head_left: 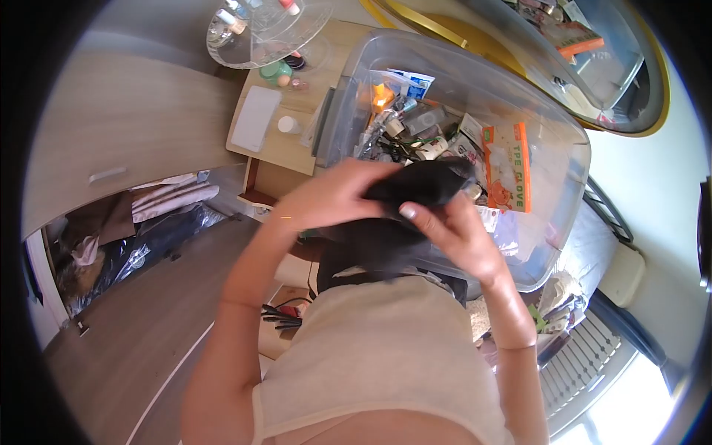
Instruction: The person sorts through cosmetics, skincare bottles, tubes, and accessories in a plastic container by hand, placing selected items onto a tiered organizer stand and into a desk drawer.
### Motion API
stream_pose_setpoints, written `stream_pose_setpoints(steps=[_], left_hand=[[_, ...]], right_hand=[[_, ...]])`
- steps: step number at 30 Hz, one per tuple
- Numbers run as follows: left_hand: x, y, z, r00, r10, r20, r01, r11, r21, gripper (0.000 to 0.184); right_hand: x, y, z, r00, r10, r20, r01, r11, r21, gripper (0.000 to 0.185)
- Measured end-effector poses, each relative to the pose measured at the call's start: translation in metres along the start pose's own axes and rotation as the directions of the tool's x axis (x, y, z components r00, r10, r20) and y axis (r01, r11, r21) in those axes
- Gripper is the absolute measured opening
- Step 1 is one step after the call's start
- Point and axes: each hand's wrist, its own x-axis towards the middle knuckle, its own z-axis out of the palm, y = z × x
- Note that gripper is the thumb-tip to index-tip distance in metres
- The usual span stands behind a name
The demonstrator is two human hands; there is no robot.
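Both hands grip a soft black cloth-like item, bunched up over the near edge of a clear plastic bin. My left hand has its fingers wrapped round the item's left side, their tips hidden behind it. On the other side my right hand pinches it, thumb in front and fingers behind. A blurred dark part hangs below; whether it belongs to the same item I cannot tell. Inside the bin lie an orange glove packet, a blue-and-white packet and several small bottles and tubes.
Left of the bin, a wooden table holds a white rectangular object, a white cap and a clear tiered stand. A gold-framed mirror leans behind. An open drawer with clothes is at left.
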Motion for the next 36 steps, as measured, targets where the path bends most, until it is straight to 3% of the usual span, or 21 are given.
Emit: stream_pose_setpoints(steps=[2, 3, 4, 5, 6, 7, 9, 12, 16, 18, 19, 21, 24, 26, 28, 29, 31, 32, 34, 35, 36], left_hand=[[-0.036, -0.002, -0.032, 0.960, -0.199, -0.195, 0.187, 0.979, -0.078, 0.039], [-0.062, -0.024, -0.055, 0.873, -0.379, -0.308, 0.362, 0.925, -0.113, 0.035], [-0.094, -0.065, -0.071, 0.797, -0.381, -0.469, 0.201, 0.899, -0.389, 0.034], [-0.126, -0.106, -0.087, 0.695, -0.370, -0.616, -0.058, 0.825, -0.562, 0.033], [-0.139, -0.117, -0.095, 0.583, -0.468, -0.664, -0.189, 0.717, -0.671, 0.033], [-0.149, -0.123, -0.093, 0.582, -0.471, -0.663, -0.186, 0.716, -0.672, 0.033], [-0.168, -0.133, -0.085, 0.338, -0.665, -0.666, -0.027, 0.701, -0.713, 0.031], [-0.212, -0.218, -0.060, 0.325, -0.822, -0.467, 0.173, 0.537, -0.826, 0.029], [-0.218, -0.303, -0.022, 0.268, -0.909, -0.320, 0.129, 0.363, -0.923, 0.030], [-0.227, -0.355, -0.020, 0.294, -0.923, -0.247, -0.090, 0.231, -0.969, 0.026], [-0.223, -0.359, -0.016, 0.300, -0.922, -0.244, -0.088, 0.228, -0.970, 0.026], [-0.214, -0.359, -0.006, -0.082, -0.970, -0.227, 0.223, 0.204, -0.953, 0.021], [-0.212, -0.364, -0.009, -0.117, -0.973, -0.200, 0.416, 0.135, -0.899, 0.017], [-0.209, -0.372, -0.009, -0.066, -0.969, -0.237, 0.389, 0.194, -0.901, 0.017], [-0.199, -0.358, -0.020, 0.090, -0.924, -0.372, 0.353, 0.378, -0.856, 0.033], [-0.192, -0.347, -0.024, 0.087, -0.923, -0.374, 0.353, 0.380, -0.855, 0.033], [-0.158, -0.293, -0.031, 0.075, -0.741, -0.667, 0.446, 0.623, -0.643, 0.035], [-0.149, -0.276, -0.034, 0.073, -0.740, -0.669, 0.446, 0.624, -0.642, 0.035], [-0.133, -0.246, -0.038, 0.262, -0.386, -0.884, 0.340, 0.895, -0.290, 0.034], [-0.121, -0.223, -0.038, 0.262, -0.388, -0.884, 0.342, 0.894, -0.291, 0.034], [-0.105, -0.195, -0.037, 0.318, -0.255, -0.913, 0.286, 0.944, -0.164, 0.032]], right_hand=[[-0.006, -0.001, 0.011, 0.995, 0.098, 0.015, -0.096, 0.910, 0.404, 0.030], [-0.006, -0.006, 0.007, 0.997, 0.083, 0.007, -0.082, 0.961, 0.263, 0.031], [-0.003, -0.011, 0.001, 0.998, 0.064, 0.003, -0.064, 0.991, 0.115, 0.032], [-0.005, -0.002, -0.008, 0.998, 0.060, 0.035, -0.060, 0.998, -0.001, 0.028], [-0.009, 0.006, -0.018, 0.992, 0.112, 0.059, -0.106, 0.990, -0.090, 0.020], [-0.011, 0.011, -0.030, 0.983, 0.169, 0.065, -0.159, 0.977, -0.139, 0.016], [-0.018, 0.035, -0.054, 0.959, 0.267, -0.094, -0.281, 0.936, -0.213, 0.015], [-0.030, 0.056, -0.098, 0.918, 0.222, -0.330, -0.349, 0.846, -0.403, 0.016], [-0.046, 0.072, -0.138, 0.831, 0.039, -0.554, -0.528, 0.366, -0.766, 0.028], [-0.049, 0.079, -0.147, 0.790, 0.116, -0.601, -0.602, 0.331, -0.727, 0.034], [-0.051, 0.084, -0.151, 0.744, 0.190, -0.641, -0.665, 0.296, -0.685, 0.041], [-0.054, 0.101, -0.157, 0.739, 0.241, -0.629, -0.672, 0.323, -0.667, 0.044], [-0.053, 0.120, -0.162, 0.727, 0.292, -0.622, -0.686, 0.341, -0.642, 0.052], [-0.050, 0.127, -0.166, 0.697, 0.382, -0.607, -0.716, 0.411, -0.564, 0.048], [-0.051, 0.130, -0.175, 0.720, 0.350, -0.600, -0.692, 0.438, -0.575, 0.044], [-0.051, 0.132, -0.178, 0.741, 0.320, -0.590, -0.666, 0.462, -0.586, 0.040], [-0.044, 0.095, -0.164, 0.706, 0.287, -0.647, -0.684, 0.514, -0.518, 0.037], [-0.044, 0.079, -0.157, 0.661, 0.259, -0.705, -0.696, 0.564, -0.446, 0.033], [-0.051, 0.071, -0.156, 0.672, 0.187, -0.717, -0.631, 0.650, -0.422, 0.031], [-0.054, 0.067, -0.158, 0.684, 0.147, -0.714, -0.526, 0.778, -0.343, 0.030], [-0.058, 0.062, -0.159, 0.689, 0.105, -0.717, -0.401, 0.880, -0.256, 0.030]])
